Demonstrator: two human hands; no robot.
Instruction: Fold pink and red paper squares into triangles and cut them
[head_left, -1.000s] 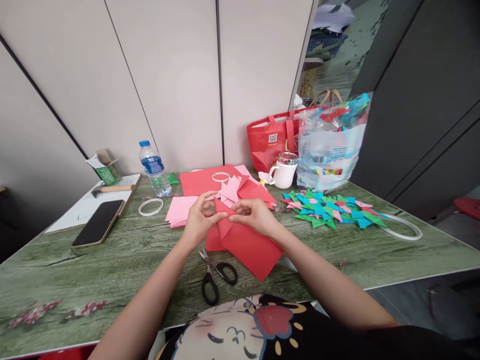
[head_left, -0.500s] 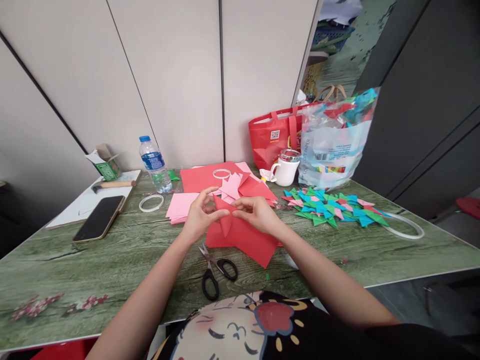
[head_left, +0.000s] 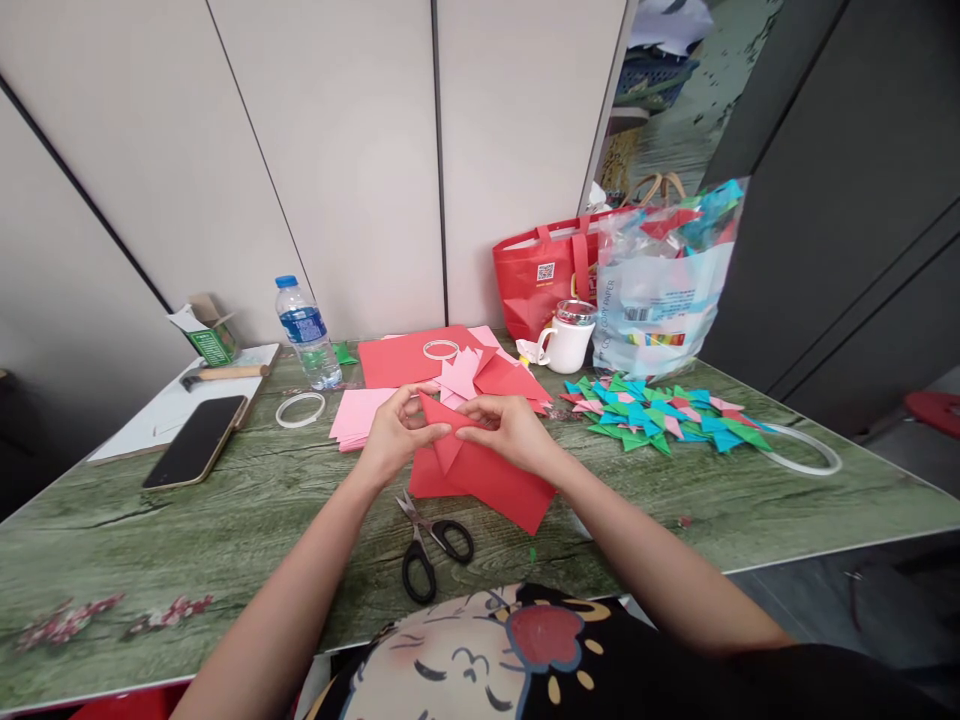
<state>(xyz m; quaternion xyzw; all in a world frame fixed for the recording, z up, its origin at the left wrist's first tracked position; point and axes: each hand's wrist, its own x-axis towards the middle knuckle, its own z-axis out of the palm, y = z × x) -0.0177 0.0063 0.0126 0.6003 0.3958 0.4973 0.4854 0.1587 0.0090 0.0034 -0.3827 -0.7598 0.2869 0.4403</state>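
folded red paper sheet (head_left: 511, 488), beyond black-handled metal scissors (head_left: 421, 524); pinched by left hand (head_left: 397, 432) and right hand (head_left: 511, 430) near pointed corner. likely light, fairly stiff, easily creased; best gripped along folds.

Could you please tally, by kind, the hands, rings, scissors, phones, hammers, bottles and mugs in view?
Hands: 2
Rings: 3
Scissors: 1
Phone: 1
Hammer: 1
Bottle: 1
Mug: 1
Total: 10

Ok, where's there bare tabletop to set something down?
Left: the tabletop between the phone and left forearm. Right: the stretch between right forearm and colored paper pile. Crowded: the middle, with red paper, pink sheets and scissors; behind, mug and red bag.
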